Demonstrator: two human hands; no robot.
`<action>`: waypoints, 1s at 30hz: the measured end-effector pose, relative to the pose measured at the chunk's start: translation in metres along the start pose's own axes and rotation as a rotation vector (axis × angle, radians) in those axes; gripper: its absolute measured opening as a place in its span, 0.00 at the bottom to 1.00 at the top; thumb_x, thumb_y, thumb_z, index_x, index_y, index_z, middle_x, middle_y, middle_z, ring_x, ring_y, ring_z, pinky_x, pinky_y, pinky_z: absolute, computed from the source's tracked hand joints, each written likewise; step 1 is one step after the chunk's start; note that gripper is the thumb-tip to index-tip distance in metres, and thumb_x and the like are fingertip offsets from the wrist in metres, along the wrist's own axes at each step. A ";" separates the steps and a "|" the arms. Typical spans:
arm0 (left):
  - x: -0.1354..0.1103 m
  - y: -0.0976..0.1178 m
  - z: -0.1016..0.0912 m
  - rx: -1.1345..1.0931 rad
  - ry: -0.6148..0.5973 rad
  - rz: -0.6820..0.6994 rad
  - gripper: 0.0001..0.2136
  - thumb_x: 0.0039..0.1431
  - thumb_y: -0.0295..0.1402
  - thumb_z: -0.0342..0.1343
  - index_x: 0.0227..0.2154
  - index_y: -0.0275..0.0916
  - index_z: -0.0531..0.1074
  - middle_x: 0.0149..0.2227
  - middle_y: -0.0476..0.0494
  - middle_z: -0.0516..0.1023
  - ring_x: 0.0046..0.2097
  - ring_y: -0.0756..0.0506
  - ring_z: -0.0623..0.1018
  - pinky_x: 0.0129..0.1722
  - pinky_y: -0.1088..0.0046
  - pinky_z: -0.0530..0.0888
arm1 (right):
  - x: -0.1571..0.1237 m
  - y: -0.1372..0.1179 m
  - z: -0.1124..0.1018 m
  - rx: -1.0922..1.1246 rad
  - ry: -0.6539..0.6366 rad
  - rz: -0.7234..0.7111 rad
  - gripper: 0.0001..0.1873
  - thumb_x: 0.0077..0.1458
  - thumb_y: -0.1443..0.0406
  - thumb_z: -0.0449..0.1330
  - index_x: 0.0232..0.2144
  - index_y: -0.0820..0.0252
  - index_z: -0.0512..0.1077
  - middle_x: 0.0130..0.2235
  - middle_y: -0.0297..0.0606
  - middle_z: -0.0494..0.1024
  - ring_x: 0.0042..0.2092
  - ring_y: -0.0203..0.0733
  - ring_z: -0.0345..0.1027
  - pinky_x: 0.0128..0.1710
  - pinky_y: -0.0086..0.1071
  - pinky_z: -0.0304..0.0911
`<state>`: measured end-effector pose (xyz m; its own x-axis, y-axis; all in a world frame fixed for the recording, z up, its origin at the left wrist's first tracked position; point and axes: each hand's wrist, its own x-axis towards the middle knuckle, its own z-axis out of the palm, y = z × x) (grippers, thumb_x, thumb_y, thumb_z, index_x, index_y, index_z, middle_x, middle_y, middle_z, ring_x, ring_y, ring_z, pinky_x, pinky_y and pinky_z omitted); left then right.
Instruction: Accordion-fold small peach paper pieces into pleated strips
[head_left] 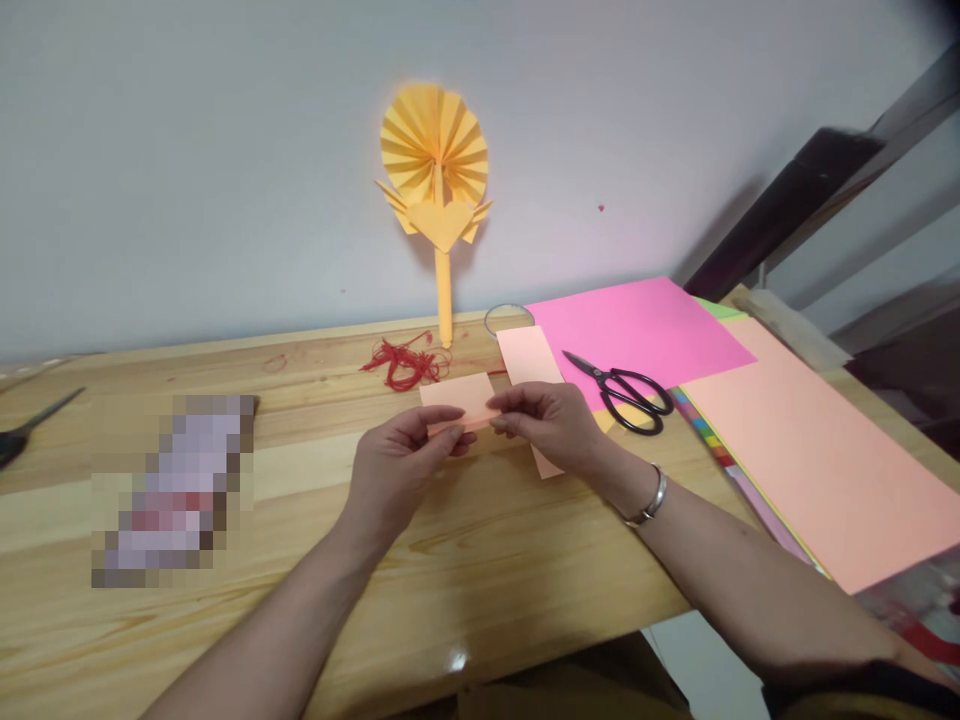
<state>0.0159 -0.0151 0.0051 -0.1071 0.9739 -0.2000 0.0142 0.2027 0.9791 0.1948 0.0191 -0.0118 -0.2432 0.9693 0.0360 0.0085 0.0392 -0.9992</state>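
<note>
Between my two hands is a small piece of peach paper [457, 394], its near edge folded up in a narrow strip. My left hand [401, 455] pinches the left end of that edge between thumb and fingers. At the right end, my right hand [551, 420] pinches the same edge, a silver bangle around its wrist. A second strip of peach paper [525, 350] lies on the table, partly under my right hand. To the right, black-handled scissors [619, 390] rest half spread on pink paper.
A yellow folded-paper fan [435, 150] with a heart and rolled handle leans against the wall. Tangled red string [405, 364] lies before it. Pink paper [637, 325] and large peach sheets [817, 450] cover the right side. A blurred-out object [184, 480] and a dark tool [30, 430] lie left.
</note>
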 end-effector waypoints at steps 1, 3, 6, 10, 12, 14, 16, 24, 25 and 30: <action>0.000 0.000 0.000 0.002 -0.002 0.000 0.12 0.44 0.35 0.65 0.33 0.36 0.75 0.24 0.47 0.80 0.29 0.49 0.80 0.30 0.80 0.74 | 0.000 0.000 0.000 -0.006 0.002 -0.006 0.10 0.41 0.67 0.65 0.32 0.62 0.76 0.27 0.35 0.78 0.28 0.35 0.72 0.33 0.31 0.70; 0.000 0.000 0.000 0.007 -0.003 0.000 0.12 0.44 0.34 0.65 0.33 0.36 0.75 0.24 0.47 0.80 0.29 0.49 0.80 0.30 0.81 0.73 | 0.000 0.001 0.000 -0.022 0.001 -0.017 0.10 0.42 0.67 0.65 0.32 0.61 0.76 0.27 0.35 0.78 0.28 0.34 0.72 0.33 0.31 0.70; -0.001 0.001 0.000 0.006 0.003 0.000 0.12 0.44 0.34 0.65 0.33 0.36 0.75 0.24 0.48 0.80 0.29 0.50 0.80 0.30 0.81 0.73 | 0.000 0.001 0.000 -0.043 0.000 -0.031 0.10 0.42 0.67 0.65 0.32 0.61 0.76 0.27 0.35 0.78 0.29 0.34 0.72 0.33 0.32 0.70; -0.002 0.004 0.001 0.027 0.020 0.012 0.11 0.43 0.32 0.65 0.33 0.36 0.76 0.23 0.48 0.80 0.28 0.50 0.80 0.29 0.81 0.73 | -0.001 0.001 -0.001 -0.078 0.005 -0.050 0.10 0.43 0.67 0.64 0.32 0.60 0.77 0.29 0.35 0.79 0.30 0.36 0.73 0.34 0.33 0.70; -0.002 0.005 0.002 0.042 0.023 0.016 0.11 0.43 0.32 0.65 0.33 0.36 0.76 0.23 0.48 0.80 0.28 0.51 0.79 0.29 0.81 0.73 | -0.001 0.001 -0.001 -0.104 0.006 -0.058 0.10 0.43 0.67 0.64 0.33 0.60 0.77 0.29 0.36 0.79 0.31 0.36 0.73 0.34 0.33 0.70; -0.002 0.005 0.002 0.057 0.028 0.017 0.12 0.43 0.33 0.64 0.33 0.36 0.76 0.23 0.48 0.80 0.27 0.51 0.79 0.29 0.82 0.73 | -0.001 0.002 -0.001 -0.126 0.009 -0.067 0.10 0.44 0.67 0.64 0.33 0.59 0.77 0.29 0.36 0.79 0.31 0.36 0.73 0.35 0.33 0.70; -0.002 0.004 0.002 0.072 0.033 0.015 0.12 0.43 0.33 0.64 0.34 0.37 0.76 0.23 0.48 0.80 0.26 0.52 0.78 0.28 0.82 0.73 | -0.001 0.002 -0.001 -0.132 0.010 -0.073 0.09 0.44 0.67 0.64 0.33 0.59 0.77 0.29 0.35 0.79 0.31 0.36 0.73 0.35 0.32 0.70; -0.002 0.002 0.000 0.114 0.024 0.016 0.14 0.44 0.35 0.64 0.36 0.37 0.76 0.25 0.47 0.81 0.28 0.50 0.79 0.30 0.79 0.74 | 0.000 0.004 -0.001 -0.162 0.026 -0.071 0.09 0.44 0.69 0.63 0.32 0.59 0.77 0.29 0.35 0.79 0.30 0.35 0.72 0.33 0.30 0.69; -0.002 0.002 0.000 0.124 0.024 0.017 0.14 0.44 0.35 0.64 0.36 0.37 0.76 0.25 0.47 0.81 0.28 0.50 0.79 0.30 0.78 0.74 | -0.001 0.003 -0.001 -0.166 0.024 -0.068 0.09 0.44 0.69 0.63 0.32 0.59 0.77 0.28 0.34 0.79 0.29 0.34 0.72 0.32 0.30 0.69; -0.002 0.005 0.000 0.174 0.012 0.020 0.16 0.43 0.36 0.64 0.37 0.38 0.76 0.24 0.47 0.81 0.29 0.49 0.79 0.30 0.78 0.74 | -0.001 0.001 -0.002 -0.215 0.028 -0.084 0.09 0.45 0.70 0.62 0.33 0.59 0.77 0.27 0.33 0.78 0.28 0.33 0.71 0.31 0.27 0.68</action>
<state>0.0165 -0.0160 0.0101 -0.1170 0.9768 -0.1794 0.1882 0.1991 0.9617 0.1970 0.0182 -0.0131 -0.2245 0.9668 0.1221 0.1964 0.1676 -0.9661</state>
